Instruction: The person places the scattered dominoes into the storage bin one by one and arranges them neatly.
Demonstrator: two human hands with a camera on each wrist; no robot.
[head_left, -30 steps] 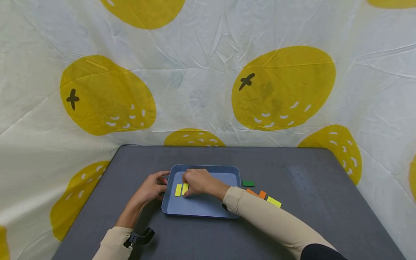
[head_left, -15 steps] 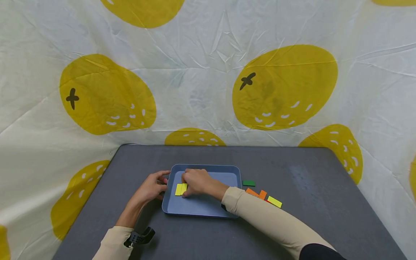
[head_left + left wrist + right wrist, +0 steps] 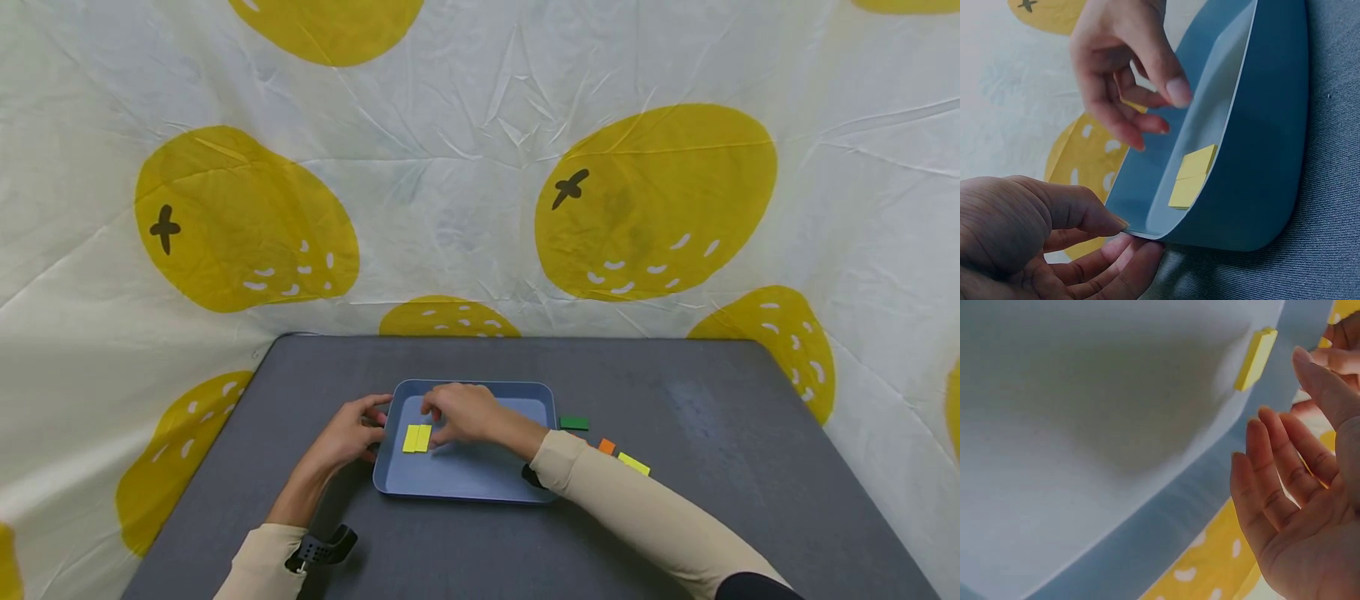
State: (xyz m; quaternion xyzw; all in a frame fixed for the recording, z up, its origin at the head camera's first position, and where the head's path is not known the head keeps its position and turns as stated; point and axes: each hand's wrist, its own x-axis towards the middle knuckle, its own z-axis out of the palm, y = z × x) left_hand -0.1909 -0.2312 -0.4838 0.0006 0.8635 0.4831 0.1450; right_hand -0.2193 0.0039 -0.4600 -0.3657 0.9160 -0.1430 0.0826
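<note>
Two yellow rectangular blocks [image 3: 417, 438] lie flat, side by side and touching, in the left part of a blue tray [image 3: 480, 485]. At the tray's left edge is my left hand [image 3: 347, 435]; the left wrist view shows its thumb [image 3: 1094, 215] and fingers pinching the rim. My right hand [image 3: 468, 414] hovers over the tray just right of the blocks, holding nothing. In the right wrist view its fingers [image 3: 1275, 469] are loosely extended, apart from the yellow blocks [image 3: 1255, 359].
Right of the tray, a green block [image 3: 574, 423], an orange block [image 3: 606, 447] and another yellow block [image 3: 633, 464] lie on the grey table [image 3: 697, 533]. The right sleeve [image 3: 622, 500] partly covers this group. A patterned cloth [image 3: 465, 217] hangs behind the table.
The right yellow block was slid left until it met the other. My right hand has since let go and moved slightly up and right. The left hand stays at the tray's edge.
</note>
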